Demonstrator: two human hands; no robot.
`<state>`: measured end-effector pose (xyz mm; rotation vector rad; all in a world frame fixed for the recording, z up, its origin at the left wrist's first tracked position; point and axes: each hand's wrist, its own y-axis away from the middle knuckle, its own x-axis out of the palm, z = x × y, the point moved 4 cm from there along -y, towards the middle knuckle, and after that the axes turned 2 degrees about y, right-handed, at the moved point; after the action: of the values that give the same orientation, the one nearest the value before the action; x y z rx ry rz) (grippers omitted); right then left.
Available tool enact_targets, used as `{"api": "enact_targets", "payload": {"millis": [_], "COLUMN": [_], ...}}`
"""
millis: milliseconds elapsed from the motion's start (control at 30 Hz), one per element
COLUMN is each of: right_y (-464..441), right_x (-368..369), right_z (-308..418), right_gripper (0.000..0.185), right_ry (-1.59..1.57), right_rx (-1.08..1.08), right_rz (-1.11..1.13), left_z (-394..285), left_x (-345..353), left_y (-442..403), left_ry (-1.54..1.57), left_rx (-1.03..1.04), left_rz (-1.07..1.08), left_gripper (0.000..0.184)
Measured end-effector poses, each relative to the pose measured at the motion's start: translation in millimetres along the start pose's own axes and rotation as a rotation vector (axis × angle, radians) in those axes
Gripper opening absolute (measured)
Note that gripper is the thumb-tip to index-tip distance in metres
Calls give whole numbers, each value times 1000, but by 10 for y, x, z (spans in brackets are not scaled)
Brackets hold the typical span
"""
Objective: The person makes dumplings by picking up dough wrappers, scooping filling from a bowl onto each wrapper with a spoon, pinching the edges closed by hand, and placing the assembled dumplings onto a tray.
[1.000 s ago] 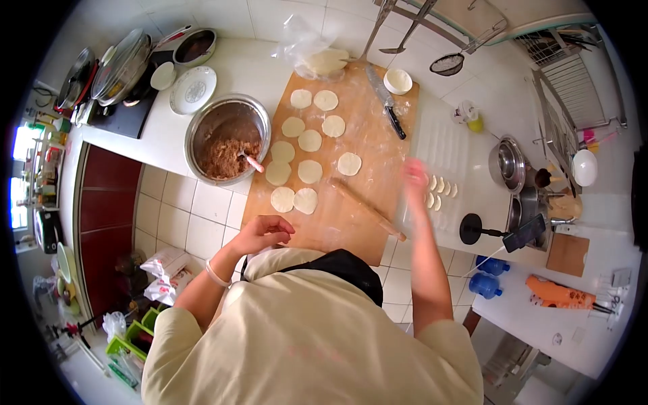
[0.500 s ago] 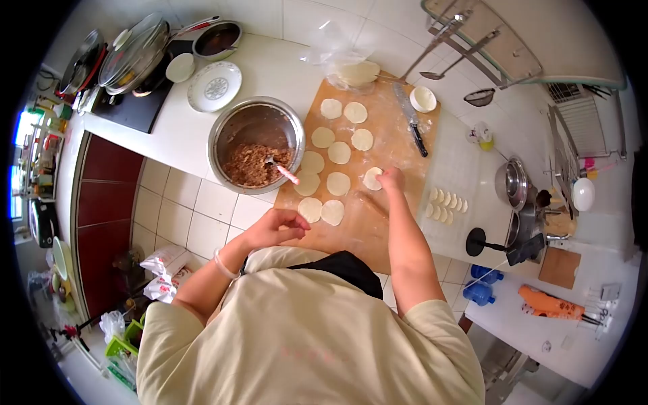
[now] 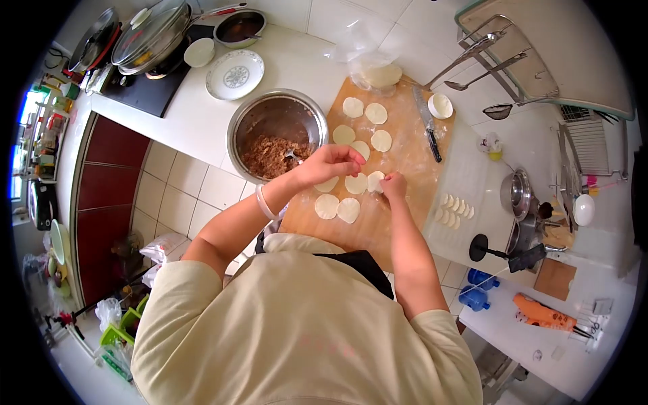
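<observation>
My right hand [image 3: 393,185] pinches the edge of a round dough wrapper [image 3: 375,181] over the floured wooden board [image 3: 412,172]. My left hand [image 3: 334,164] is just left of it, above other wrappers, with fingers loosely bent, apart from the thumb and holding nothing visible. Several flat dough wrappers [image 3: 348,210] lie about the board, some partly covered by my left hand and forearm. Left of the board stands a steel bowl [image 3: 236,138] of minced filling [image 3: 270,155]. A spoon [image 3: 291,155] stands in the filling, its handle hidden behind my left hand.
A knife [image 3: 428,125] and a small white bowl [image 3: 441,106] are at the board's far right. Several shaped dumplings [image 3: 453,210] lie right of the board. Bagged dough [image 3: 379,74] sits at the back. A plate [image 3: 235,74] is behind the steel bowl.
My left hand has moved up and right from the board's near left edge, over the wrappers beside my right hand. My right hand keeps its pinch on the wrapper. The view has shifted slightly.
</observation>
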<state>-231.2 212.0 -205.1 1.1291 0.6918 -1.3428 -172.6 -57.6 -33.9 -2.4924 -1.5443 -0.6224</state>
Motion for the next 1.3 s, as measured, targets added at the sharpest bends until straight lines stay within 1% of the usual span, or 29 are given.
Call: {"api": "enact_targets", "payload": {"millis": [33,100,133,200,233,300,367,400,467,500,567,600,667,700,733,767,800,833,867,900,933,967,1000,1067,1100,1167,1200,1267,1300], "right_y": [0,14,35,59,88,93,24,66,112,122,253,316,480,508,543,576,589,610,624,654,738,834,953,1294,1269,1222,1224,1158,1111], "right_x": [-17,-69,-100,-147,-178,-166,-24,-55,-277,-450,-861,-1075,-1385,-1451,-1508,-1510,-1450,-1433,-1428,-1369,-1213,-953,-733,-459,-327,-24,-53,-185,-281], "right_z": [7,14,31,112,176,200,90,96,313,466,1017,1307,1921,2128,2347,2505,2599,2685,2755,2738,2699,2635,2577,2534,2497,2397,2437,2511,2583], "right_gripper": [19,17,15,13,12,11,14,14,16,16,14,14,14,14,15,16,16,15,14,16,16,17,18,17,17,18,18,22,22], "right_ry": [-13,-17,-25,-35,0,41,106,108,-74,-72,-190,-197,-196,-201,-297,-395,-401,-473,-544,-508,-510,-291,-73,274,276,394,395,365,370], "right_rx": [-28,-59,-85,-119,-138,-159,-226,-220,-350,-355,-522,-529,-708,-716,-807,-898,-906,-926,-944,-904,-916,-877,-832,-905,-911,-947,-950,-902,-909], "right_rz": [5,10,-19,-43,-57,-71,-8,-3,13,16,222,228,376,382,397,411,415,314,212,111,125,174,217,279,283,303,308,229,230], "left_z": [8,8,-28,-145,-224,-292,-259,-206,-151,-103,-116,-149,-233,-253,-321,-363,-380,-310,-269,-228,-202,-199,-243,-282,-302,-304,-285,-255,-231], "left_x": [-42,-125,-109,-127,-145,-140,-172,-198,-265,-317,-427,-485,-531,-536,-556,-561,-575,-712,-852,-1045,-1194,-1304,-1433,-1577,-1591,-1604,-1606,-1633,-1664], "left_y": [35,86,98,139,136,128,93,100,54,1,-111,-150,-223,-198,-161,-123,-89,-38,30,116,210,296,387,543,597,739,800,958,1010], "left_ry": [4,-59,-51,-28,-72,-65,-32,-28,52,54,-66,-73,-252,-167,-172,-57,58,88,85,89,96,187,138,212,215,293,296,443,446], "left_rx": [-4,-126,-125,-175,-193,-188,-149,-155,-20,-17,112,110,152,54,54,-16,-86,-86,-87,-90,-89,-56,-52,-10,-7,13,13,68,74], "left_rz": [-6,-66,-72,-157,-180,-200,-198,-197,-160,-165,-181,-191,-86,-1,-10,26,62,-7,-19,-123,-229,-363,-381,-512,-518,-611,-615,-675,-679], "left_gripper": [20,23,23,26,28,28,25,25,29,29,39,39,48,50,50,47,44,35,35,32,30,29,31,33,33,36,36,36,36]}}
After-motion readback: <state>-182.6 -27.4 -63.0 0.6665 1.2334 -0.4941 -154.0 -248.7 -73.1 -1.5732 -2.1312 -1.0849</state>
